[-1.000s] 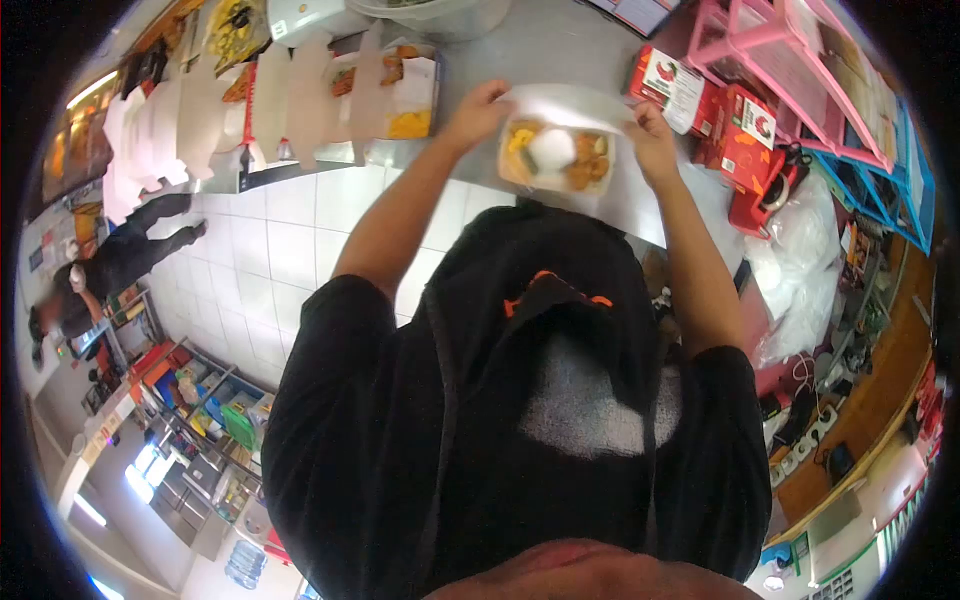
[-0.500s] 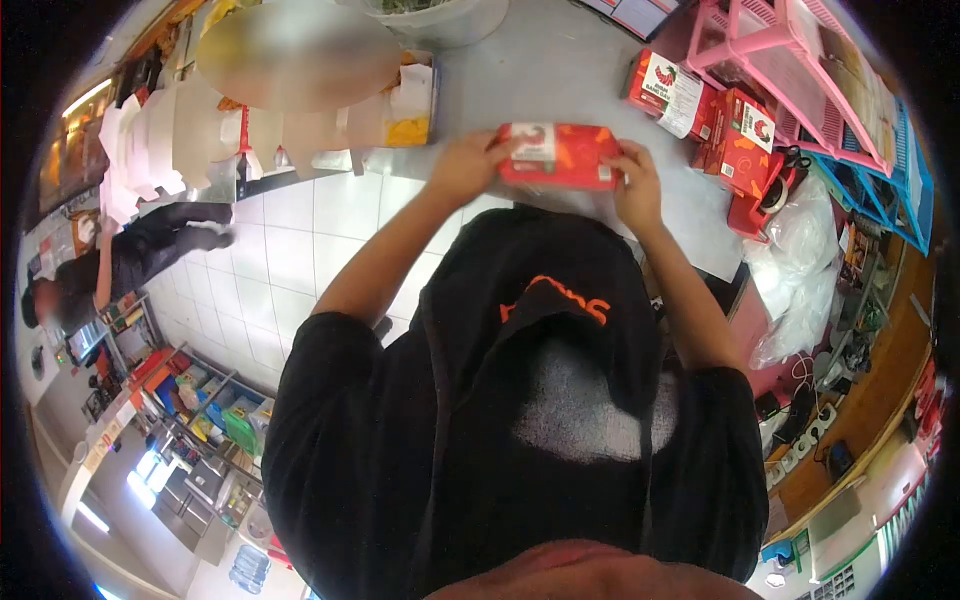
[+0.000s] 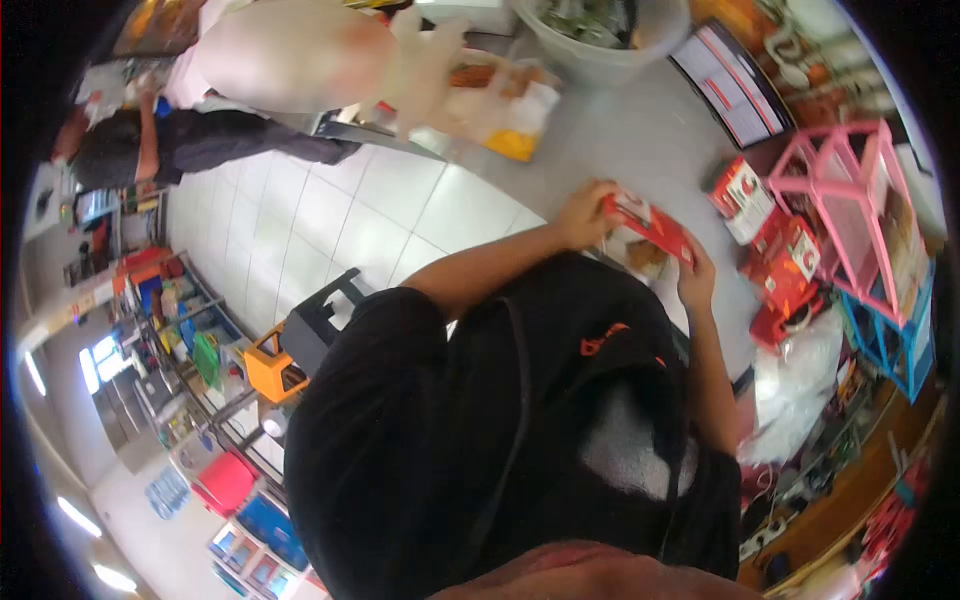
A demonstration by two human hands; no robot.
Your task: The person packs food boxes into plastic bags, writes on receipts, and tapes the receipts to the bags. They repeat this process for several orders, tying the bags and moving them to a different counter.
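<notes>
At the near edge of the table [image 3: 610,130], the red box [image 3: 652,226] has been tilted, food [image 3: 648,258] now showing, ends gripped by left hand [image 3: 585,214] and right hand [image 3: 697,279].

Red-and-white food box [image 3: 662,229], grey tabletop [image 3: 595,125]
The stacked cartons [image 3: 790,262] repeat red with white labels; one rack [image 3: 797,187] is pink, another [image 3: 912,352] blue. The black shirt [image 3: 420,420] carries orange lettering [image 3: 605,338] and a mottled grey patch. White floor tiles [image 3: 300,225] form a dark-lined grid.
</notes>
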